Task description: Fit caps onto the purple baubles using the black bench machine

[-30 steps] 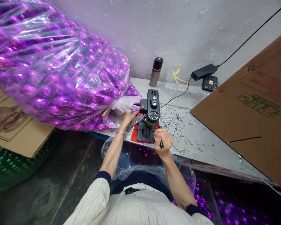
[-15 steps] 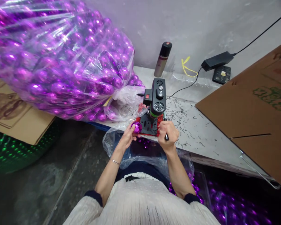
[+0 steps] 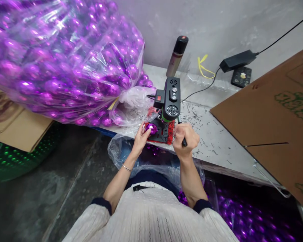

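A shiny purple bauble (image 3: 151,128) is gripped in my left hand (image 3: 141,137), over the left side of a small black drill press (image 3: 172,97). My right hand (image 3: 185,139) is wrapped round the press's black-gripped lever (image 3: 184,142), at the right of the machine. Below the head lies the slotted dark base plate (image 3: 161,136), edged in red (image 3: 170,132). The underside of the head hides the tool tip from me.
A big clear bag of purple baubles (image 3: 65,67) bulges at the left. Behind the press stand a spray can (image 3: 176,55), a yellow tie (image 3: 204,69) and a power adapter (image 3: 238,60). Dark shavings (image 3: 199,124) litter the bench. A cardboard box (image 3: 275,117) rises at the right.
My left hand has carried the bauble right and inward, over the base plate. My right hand, still on the lever, has shifted slightly right. The whole view has shifted a little.
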Demonstrator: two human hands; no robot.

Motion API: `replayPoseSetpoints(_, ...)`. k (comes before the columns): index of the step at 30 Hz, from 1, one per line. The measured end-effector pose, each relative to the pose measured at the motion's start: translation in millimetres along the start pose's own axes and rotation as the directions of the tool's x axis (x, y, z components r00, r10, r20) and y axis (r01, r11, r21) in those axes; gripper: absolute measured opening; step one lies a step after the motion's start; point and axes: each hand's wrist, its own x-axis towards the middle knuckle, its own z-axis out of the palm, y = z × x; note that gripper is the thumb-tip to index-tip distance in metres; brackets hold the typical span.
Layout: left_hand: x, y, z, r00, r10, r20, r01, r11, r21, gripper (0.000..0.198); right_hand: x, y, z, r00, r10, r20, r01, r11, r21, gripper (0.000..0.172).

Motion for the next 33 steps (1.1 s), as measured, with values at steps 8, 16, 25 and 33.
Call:
replayPoseSetpoints(8, 13.6, -9.7, 11.3, 0.976, 0.218, -0.001, -0.204, 0.913, 0.353, 0.066, 14.3, -2.2, -5.7, 0.999, 0.009, 0.052, -0.005, 0.997, -0.079, 0.027)
replayPoseSetpoints(16, 26.5, -9.7, 13.5, 0.887, 0.386, 0.255, -0.461, 0.697, 0.549, 0.06, 8.0, -3.4, -6.8, 0.997, -0.049, 0.064, 0.053, 0.997, -0.057, 0.022)
replayPoseSetpoints(25, 21.7, -17.6, 7.2, 0.842, 0.409, 0.351, -0.538, 0.59, 0.603, 0.057, 5.6, -3.8, -6.3, 0.995, -0.07, 0.064, 0.074, 0.996, -0.051, 0.021)
replayPoseSetpoints(33, 33.0, -20.4, 14.2, 0.882, 0.366, 0.295, -0.47, 0.717, 0.515, 0.061, 1.6, -2.4, -7.7, 0.995, -0.061, 0.079, 0.063, 0.998, -0.023, 0.018)
